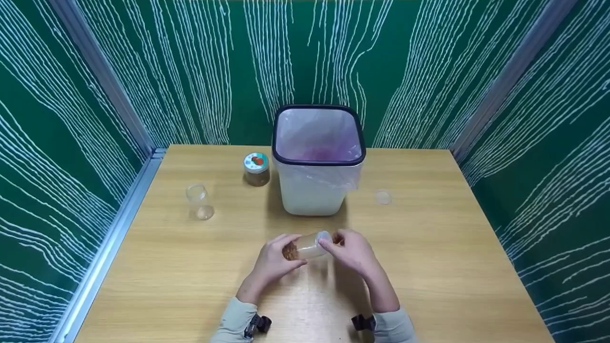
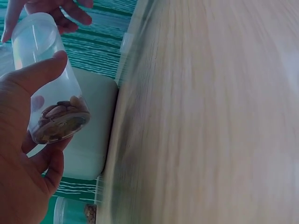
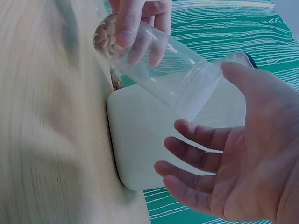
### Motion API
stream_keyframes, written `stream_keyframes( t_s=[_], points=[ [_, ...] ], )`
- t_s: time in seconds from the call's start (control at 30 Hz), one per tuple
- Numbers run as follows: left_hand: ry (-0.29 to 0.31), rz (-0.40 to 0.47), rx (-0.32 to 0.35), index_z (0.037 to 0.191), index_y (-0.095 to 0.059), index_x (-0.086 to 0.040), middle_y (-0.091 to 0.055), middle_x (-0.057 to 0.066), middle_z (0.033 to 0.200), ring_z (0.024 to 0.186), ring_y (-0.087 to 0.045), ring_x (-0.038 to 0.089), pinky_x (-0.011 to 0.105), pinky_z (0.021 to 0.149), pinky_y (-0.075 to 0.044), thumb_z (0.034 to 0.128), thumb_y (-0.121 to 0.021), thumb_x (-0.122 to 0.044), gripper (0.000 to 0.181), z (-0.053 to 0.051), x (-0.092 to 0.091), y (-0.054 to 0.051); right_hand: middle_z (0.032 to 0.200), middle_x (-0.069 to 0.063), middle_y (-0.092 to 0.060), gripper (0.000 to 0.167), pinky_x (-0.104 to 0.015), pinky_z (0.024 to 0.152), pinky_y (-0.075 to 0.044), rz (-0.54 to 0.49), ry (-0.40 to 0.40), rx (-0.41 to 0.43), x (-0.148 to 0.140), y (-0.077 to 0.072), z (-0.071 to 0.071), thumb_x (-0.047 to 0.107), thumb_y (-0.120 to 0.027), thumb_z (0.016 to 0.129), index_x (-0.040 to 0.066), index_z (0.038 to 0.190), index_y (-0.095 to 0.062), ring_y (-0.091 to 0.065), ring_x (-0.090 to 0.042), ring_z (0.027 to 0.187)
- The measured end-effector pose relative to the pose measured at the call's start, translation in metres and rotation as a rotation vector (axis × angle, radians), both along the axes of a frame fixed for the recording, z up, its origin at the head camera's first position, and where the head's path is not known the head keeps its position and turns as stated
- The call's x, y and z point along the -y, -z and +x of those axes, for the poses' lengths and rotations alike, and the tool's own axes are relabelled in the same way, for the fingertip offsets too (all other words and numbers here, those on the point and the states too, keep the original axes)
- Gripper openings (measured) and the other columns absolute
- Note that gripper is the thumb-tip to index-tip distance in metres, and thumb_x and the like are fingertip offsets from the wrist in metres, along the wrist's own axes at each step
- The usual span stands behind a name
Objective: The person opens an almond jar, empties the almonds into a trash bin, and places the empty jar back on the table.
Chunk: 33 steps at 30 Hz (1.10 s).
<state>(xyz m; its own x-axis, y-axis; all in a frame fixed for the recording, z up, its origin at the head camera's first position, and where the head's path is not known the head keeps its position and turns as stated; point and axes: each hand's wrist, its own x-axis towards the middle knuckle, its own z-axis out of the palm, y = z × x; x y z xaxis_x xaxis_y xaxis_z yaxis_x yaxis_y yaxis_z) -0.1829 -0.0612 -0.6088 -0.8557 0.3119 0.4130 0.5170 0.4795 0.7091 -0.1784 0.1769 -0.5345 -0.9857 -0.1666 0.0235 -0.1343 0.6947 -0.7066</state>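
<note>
A clear plastic jar [image 1: 309, 246] with brown nuts [image 3: 106, 38] gathered at its bottom is tilted above the table in front of the bin. My left hand [image 1: 275, 259] grips it round the lower part, thumb on one side and fingers on the other, as the left wrist view shows of the jar [image 2: 58, 88]. At the jar's other end is a translucent whitish lid [image 3: 198, 91]. Beside this lid my right hand [image 1: 352, 250] has its thumb at the rim. Its other fingers [image 3: 196, 154] are spread and loosely bent, apart from the jar.
A white bin [image 1: 312, 190] with a black rim and plastic liner stands at the back middle. Left of it is a jar [image 1: 257, 176] with a printed lid and brown contents. A clear jar [image 1: 198, 197] stands further left, and a clear round disc [image 1: 382, 196] lies right.
</note>
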Motion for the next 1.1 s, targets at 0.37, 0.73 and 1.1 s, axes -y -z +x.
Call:
stream_keyframes(
  t_s=[0.37, 0.73, 1.1],
  points=[
    [-0.01, -0.013, -0.022, 0.122, -0.066, -0.013, -0.067, 0.004, 0.113, 0.094, -0.062, 0.013, 0.033, 0.084, -0.052, 0.0674, -0.089, -0.028, 0.061, 0.0006, 0.0019, 0.0006, 0.107, -0.007, -0.062, 0.046, -0.052, 0.082, -0.05, -0.142, -0.212, -0.048, -0.0063, 0.0038, -0.0004, 0.028, -0.076, 0.083, 0.006, 0.122, -0.061, -0.057, -0.034, 0.101],
    [-0.02, -0.016, 0.018, 0.122, -0.066, -0.013, -0.066, -0.002, 0.113, 0.096, -0.062, 0.012, 0.032, 0.086, -0.051, 0.0671, -0.089, -0.03, 0.062, 0.0026, 0.0027, 0.0014, 0.128, -0.011, -0.055, 0.072, -0.05, 0.087, -0.049, -0.137, -0.208, -0.034, -0.0042, 0.0022, 0.0033, 0.03, -0.079, 0.081, 0.014, 0.142, -0.045, -0.054, -0.035, 0.113],
    [-0.01, -0.011, 0.016, 0.122, -0.066, -0.009, -0.067, 0.007, 0.113, 0.093, -0.063, 0.016, 0.035, 0.084, -0.052, 0.0671, -0.09, -0.027, 0.062, 0.0055, 0.0042, -0.0008, 0.108, -0.008, -0.063, 0.05, -0.045, 0.08, -0.051, -0.026, -0.213, -0.102, 0.0012, 0.0025, 0.0047, 0.036, -0.072, 0.087, 0.008, 0.127, -0.058, -0.061, -0.034, 0.098]
  ],
)
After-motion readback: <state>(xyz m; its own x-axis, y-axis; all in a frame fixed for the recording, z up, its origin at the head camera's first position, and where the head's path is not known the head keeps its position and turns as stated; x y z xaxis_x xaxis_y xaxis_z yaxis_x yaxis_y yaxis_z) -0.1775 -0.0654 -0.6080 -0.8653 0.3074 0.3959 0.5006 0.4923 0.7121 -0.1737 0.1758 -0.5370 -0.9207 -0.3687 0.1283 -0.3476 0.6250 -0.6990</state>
